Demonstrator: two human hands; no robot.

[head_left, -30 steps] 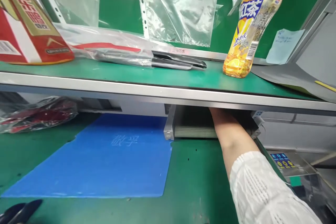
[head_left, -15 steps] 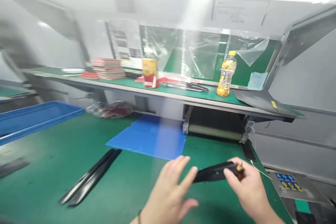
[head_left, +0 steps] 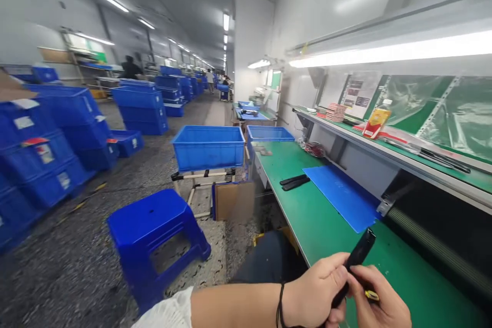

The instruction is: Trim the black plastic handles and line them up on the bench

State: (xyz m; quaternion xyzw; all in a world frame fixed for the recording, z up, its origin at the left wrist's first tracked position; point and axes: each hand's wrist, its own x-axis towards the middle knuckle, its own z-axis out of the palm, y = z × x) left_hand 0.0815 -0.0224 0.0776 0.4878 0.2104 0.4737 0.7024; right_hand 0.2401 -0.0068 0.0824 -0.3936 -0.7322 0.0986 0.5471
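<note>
My left hand (head_left: 317, 292) is closed round a long black part (head_left: 360, 250), which points up and away over the green workbench (head_left: 303, 220). Just right of it, my right hand (head_left: 378, 297) pinches close against the same part, and a small yellow piece (head_left: 371, 295) shows between its fingers. Two flat black strips (head_left: 295, 182) lie on the bench, beside a blue sheet (head_left: 344, 195). The lower end of the held part is hidden by my hands.
A blue stool (head_left: 154, 220) stands on the floor at the left. Beyond it are an open blue bin (head_left: 209, 146) on a rack and stacked blue crates (head_left: 140, 107). A shelf (head_left: 403, 151) with a bottle (head_left: 376, 120) runs above the bench. People are far back.
The view has swung left, bringing the aisle, stool and crates into sight. My left hand, open before, now grips the black part beside my right hand, and the part points more upward.
</note>
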